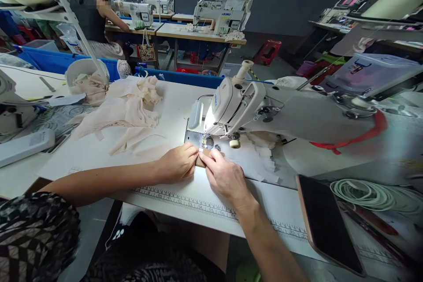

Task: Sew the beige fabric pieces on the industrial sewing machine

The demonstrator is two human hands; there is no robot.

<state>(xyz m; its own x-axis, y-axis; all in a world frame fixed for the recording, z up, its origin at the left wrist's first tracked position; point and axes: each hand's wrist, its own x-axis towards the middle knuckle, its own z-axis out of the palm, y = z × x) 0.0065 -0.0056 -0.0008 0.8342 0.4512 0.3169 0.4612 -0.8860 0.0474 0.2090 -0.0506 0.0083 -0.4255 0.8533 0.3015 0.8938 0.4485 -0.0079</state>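
Observation:
My left hand [178, 163] and my right hand [226, 174] meet just in front of the sewing machine [228, 105], beside its needle plate [193, 138]. Both are closed, thumbs and fingertips pinched together. Between the fingertips shows a small white piece of fabric [200, 150]; most of it is hidden by the fingers. The presser foot [205, 140] stands just beyond the fingertips. A brownish patch [200, 161] lies on the bed under the hands; I cannot make out what it is.
Beige fabric pieces [122, 112] lie in a heap to the left. White fabric pieces [254, 154] lie beneath the machine arm. At right are a phone [327, 224] and a coil of pale cord [366, 194]. A printed ruler [191, 202] runs along the front edge. Another person [95, 22] sits behind.

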